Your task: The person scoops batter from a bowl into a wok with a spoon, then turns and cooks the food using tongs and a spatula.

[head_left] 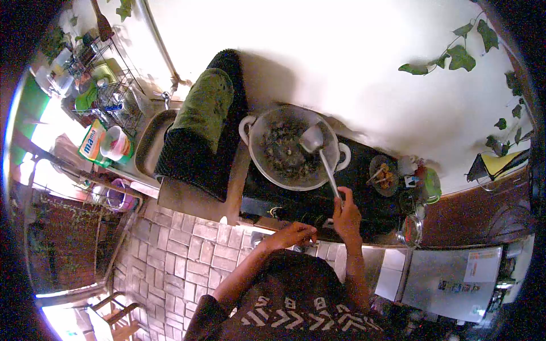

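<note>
Nearest the wearer, the left hand point(296, 233) is in front of the pot, apart from it, with its fingers loosely curled; whether they enclose anything cannot be determined. The right hand point(347, 215), in front of the pot and to its right, is closed around the handle end of a ladle point(326, 165). The ladle slants over the pot's near right rim, its metal bowl above the contents; contact with them cannot be confirmed. The pot point(260, 133) itself, wide, pale and two-handled, sits upright on a black stove point(372, 206). Dark, lumpy food point(286, 152) lines its bottom. Right of the pot, near its right handle, is a small dish point(376, 162) of orange-brown food with a utensil in it; further right is a green item point(431, 185), not clearly identifiable. Just left of the pot is a bulky black-and-green cover point(202, 125); what lies beneath is hidden. Beyond that, still left of the pot, are a sink point(147, 149), a packet point(92, 140) marked "mama" and an open tub point(117, 143). Farther left is a wire dish rack point(121, 85), loaded with kitchenware. Behind the pot rises a white wall point(347, 51), with ivy point(460, 58) at its upper right.
</note>
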A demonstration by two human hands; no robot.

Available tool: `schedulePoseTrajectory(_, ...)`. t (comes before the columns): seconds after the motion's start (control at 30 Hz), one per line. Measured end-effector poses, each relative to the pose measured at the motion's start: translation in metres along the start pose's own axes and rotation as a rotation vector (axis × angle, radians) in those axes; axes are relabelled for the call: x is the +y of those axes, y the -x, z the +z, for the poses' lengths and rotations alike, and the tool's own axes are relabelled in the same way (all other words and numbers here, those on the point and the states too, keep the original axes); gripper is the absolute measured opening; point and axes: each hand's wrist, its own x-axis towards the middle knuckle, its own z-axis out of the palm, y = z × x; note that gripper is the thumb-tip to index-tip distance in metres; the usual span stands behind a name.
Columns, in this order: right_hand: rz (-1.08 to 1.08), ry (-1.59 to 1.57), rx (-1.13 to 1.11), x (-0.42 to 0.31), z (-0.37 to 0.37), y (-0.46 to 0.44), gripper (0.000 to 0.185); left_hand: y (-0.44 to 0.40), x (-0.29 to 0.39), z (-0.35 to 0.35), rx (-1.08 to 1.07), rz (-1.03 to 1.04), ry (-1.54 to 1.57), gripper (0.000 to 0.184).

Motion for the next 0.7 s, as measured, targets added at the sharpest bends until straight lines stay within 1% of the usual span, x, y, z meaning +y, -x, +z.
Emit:
schedulePoseTrajectory(0.03,-0.011,0.018,0.029,-0.006,-0.004,-0.003,0.028,0.002,0.0,0.001,0.002,-0.001,-0.001,0.038)
schedulePoseTrajectory(0.1,-0.007,0.074,0.049,-0.014,-0.009,-0.004,0.027,0.004,-0.001,0.007,0.157,0.179,0.028,0.047)
schedulePoseTrajectory(0.13,0.033,0.094,0.022,-0.013,-0.01,-0.007,0.027,0.003,-0.004,0.009,0.16,0.181,0.027,0.047)
schedulePoseTrajectory(0.2,0.069,0.112,-0.002,-0.01,-0.01,-0.012,0.026,0.002,-0.007,0.011,0.258,0.161,0.044,0.048)
schedulePoseTrajectory(0.23,0.033,0.106,-0.049,-0.005,-0.006,-0.014,0.026,0.001,-0.007,0.01,0.291,0.155,0.049,0.048)
schedulePoseTrajectory(0.27,-0.003,0.099,-0.095,0.001,-0.002,-0.016,0.026,0.001,-0.007,0.008,0.263,0.073,0.083,0.048)
schedulePoseTrajectory(0.3,-0.005,0.097,-0.096,0.008,0.003,-0.019,0.026,0.0,-0.007,0.006,0.235,-0.009,0.118,0.049)
schedulePoseTrajectory(0.37,-0.245,-0.083,-0.058,0.023,0.012,-0.022,0.027,0.0,-0.008,0.007,0.229,-0.012,0.145,0.049)
schedulePoseTrajectory(0.4,-0.251,-0.087,-0.061,0.018,0.008,-0.022,0.027,0.0,-0.008,0.007,0.221,-0.011,0.171,0.05)
schedulePoseTrajectory(0.47,0.004,-0.233,-0.216,0.009,-0.003,-0.022,0.027,0.001,-0.008,0.01,0.269,-0.01,0.164,0.05)
schedulePoseTrajectory(0.5,0.003,-0.237,-0.221,0.006,-0.007,-0.021,0.027,0.003,-0.004,0.014,0.307,-0.011,0.158,0.05)
schedulePoseTrajectory(0.57,-0.153,-0.106,-0.005,0.001,-0.013,-0.021,0.028,0.006,0.006,0.017,0.325,-0.024,0.147,0.05)
schedulePoseTrajectory(0.6,-0.048,-0.028,-0.066,-0.002,-0.016,-0.021,0.028,0.006,0.011,0.017,0.338,-0.032,0.136,0.05)
schedulePoseTrajectory(0.63,-0.051,-0.035,-0.061,-0.001,-0.015,-0.021,0.028,0.004,0.006,0.017,0.34,-0.031,0.127,0.05)
schedulePoseTrajectory(0.7,-0.065,0.148,-0.116,0.006,-0.009,-0.022,0.028,-0.004,-0.01,0.017,0.293,-0.038,0.193,0.049)
